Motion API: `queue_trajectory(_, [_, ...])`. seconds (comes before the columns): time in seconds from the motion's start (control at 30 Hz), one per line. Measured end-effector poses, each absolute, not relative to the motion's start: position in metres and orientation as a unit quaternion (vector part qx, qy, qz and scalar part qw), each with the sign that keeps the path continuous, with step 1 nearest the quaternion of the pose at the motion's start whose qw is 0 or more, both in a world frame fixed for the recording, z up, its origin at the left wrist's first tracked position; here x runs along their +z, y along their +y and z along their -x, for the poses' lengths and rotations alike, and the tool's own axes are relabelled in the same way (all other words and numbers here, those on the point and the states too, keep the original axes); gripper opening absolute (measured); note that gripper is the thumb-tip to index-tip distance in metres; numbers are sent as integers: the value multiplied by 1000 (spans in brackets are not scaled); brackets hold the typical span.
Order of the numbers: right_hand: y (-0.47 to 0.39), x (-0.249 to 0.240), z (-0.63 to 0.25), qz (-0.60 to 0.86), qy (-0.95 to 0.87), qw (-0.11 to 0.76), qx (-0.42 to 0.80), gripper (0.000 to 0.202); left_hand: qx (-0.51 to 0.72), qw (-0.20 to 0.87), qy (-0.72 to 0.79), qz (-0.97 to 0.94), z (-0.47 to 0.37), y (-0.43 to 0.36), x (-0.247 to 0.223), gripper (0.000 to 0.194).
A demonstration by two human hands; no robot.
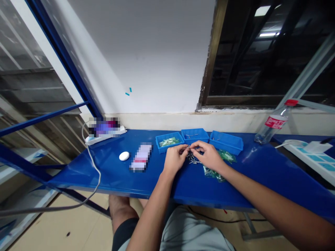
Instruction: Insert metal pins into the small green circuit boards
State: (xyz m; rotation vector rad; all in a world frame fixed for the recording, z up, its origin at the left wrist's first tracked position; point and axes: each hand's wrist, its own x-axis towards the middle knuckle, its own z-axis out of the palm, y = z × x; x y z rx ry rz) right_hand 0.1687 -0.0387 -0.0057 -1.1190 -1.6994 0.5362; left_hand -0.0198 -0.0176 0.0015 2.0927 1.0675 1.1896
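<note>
My left hand [176, 158] and my right hand [206, 155] meet over the blue table [154, 179], fingertips pinched close together around something too small to make out. Under and between them lies a pile of small metal pieces [193, 159]. Just behind my hands stand three blue trays: the left tray [162, 150] has green-and-clear packets [169, 141] in it, while the middle tray [195, 139] and the right tray [230, 148] each show a few small pieces. More green packets [213, 173] lie beside and partly under my right wrist.
At left are a white oval case [124, 156], a blurred phone-like object [141, 157] and a power strip [107, 136] with a cable. A bottle [274, 123] and another power strip [314, 160] are at right. A wall and window rise behind.
</note>
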Motion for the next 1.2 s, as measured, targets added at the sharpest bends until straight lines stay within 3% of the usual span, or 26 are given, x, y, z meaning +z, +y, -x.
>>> queue_trajectory(0.17, [-38, -7, -168, 472, -664, 512, 271, 20, 453, 232, 359, -782, 20, -14, -1, 19])
queue_trajectory(0.33, [-35, -9, -169, 463, -665, 518, 274, 22, 474, 301, 352, -749, 19, -13, -3, 30])
queue_trajectory(0.73, [-40, -3, -172, 442, -709, 524, 165, 18, 514, 411, 285, -697, 15, -8, -9, 28])
queue_trajectory(0.83, [-40, 5, -175, 443, -729, 511, 110, 17, 505, 375, 295, -720, 16, -12, -5, 27])
queue_trajectory(1.03, [-32, 13, -207, 540, -723, 429, -32, 19, 407, 189, 327, -832, 19, -18, -1, 23])
queue_trajectory(1.2, [-17, -1, -243, 640, -683, 330, -123, 18, 342, 152, 332, -866, 19, -14, -9, 32])
